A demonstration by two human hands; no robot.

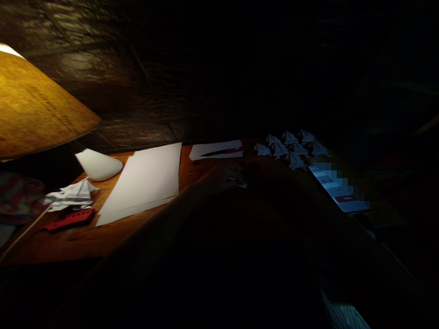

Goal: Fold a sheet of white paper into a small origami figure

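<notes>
Bench (68,242): we see bare orange wood nearest us, lit from the left and dark to the right.
Red card (70,219): it lies flat at the near left.
Crumpled paper (70,194): it sits just behind the red card.
Sheets (144,183): a flat white stack, just right of the card and the crumpled paper.
Left hand (222,177): it is over the middle of the bench, right of the sheets, fingers drawn narrow and pinching a paper bit (242,184).
Paper bit: small and pale, at our left fingertips, low over the bench.
Right hand (265,169): just right of the bit, in deep shadow. We cannot tell how its fingers stand.
Phone (338,189): it lies flat with its screen lit, right of the right hand.
Knife (219,152): it lies on a white page behind the left hand.
Folded papers (291,147): a cluster at the far right, touching one another.
Lamp (37,109): an amber shade at the far left, above a white cone (99,165).
</notes>
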